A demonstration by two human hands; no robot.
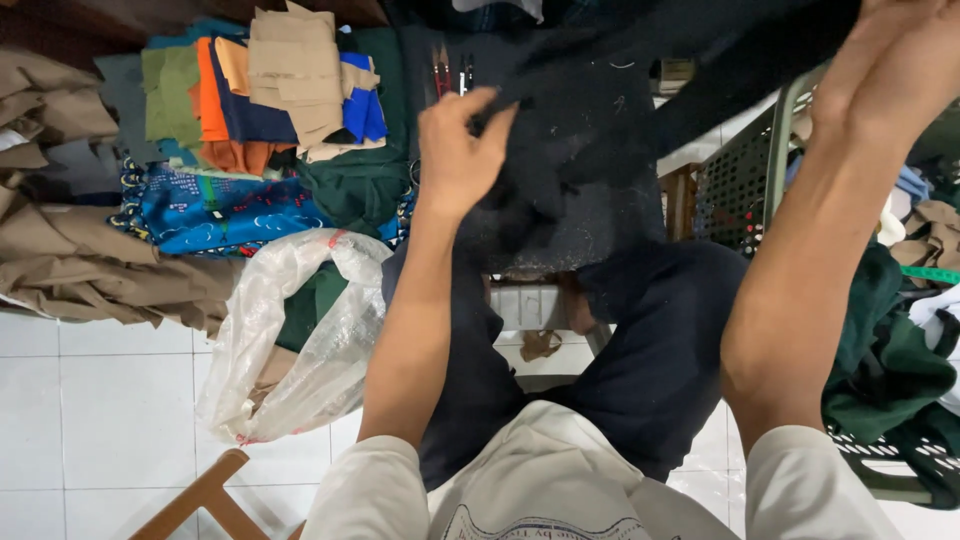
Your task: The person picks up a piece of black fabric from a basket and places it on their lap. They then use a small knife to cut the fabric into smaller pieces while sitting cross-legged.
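The black cloth (590, 150) hangs over the person's knees, stretched between 2 hands. The left hand (458, 150) pinches its near edge, fingers clenched on a fold. The right hand (890, 60) is raised at the cloth's upper right corner and grasps it, though the fingertips run out of view.

Left of the cloth lies a stack of cut fabric pieces (290, 70) in tan, orange, navy and blue, resting on a patterned blue cloth (210, 215). Just beside the cloth's left edge sits green fabric (355, 185), with a crumpled clear plastic bag (300, 330) below it on the floor. Further left of the cloth, tan garments (70, 250) are heaped. Above the left hand, at the cloth's top edge, a few slim red and dark tools (450, 72) lie side by side.

Right of the cloth stands a green plastic basket (745, 170) holding dark green and other garments (890, 370). The floor (100, 400) under all this is white tile, and a wooden frame (205, 495) shows well below the cloth at the lower left.
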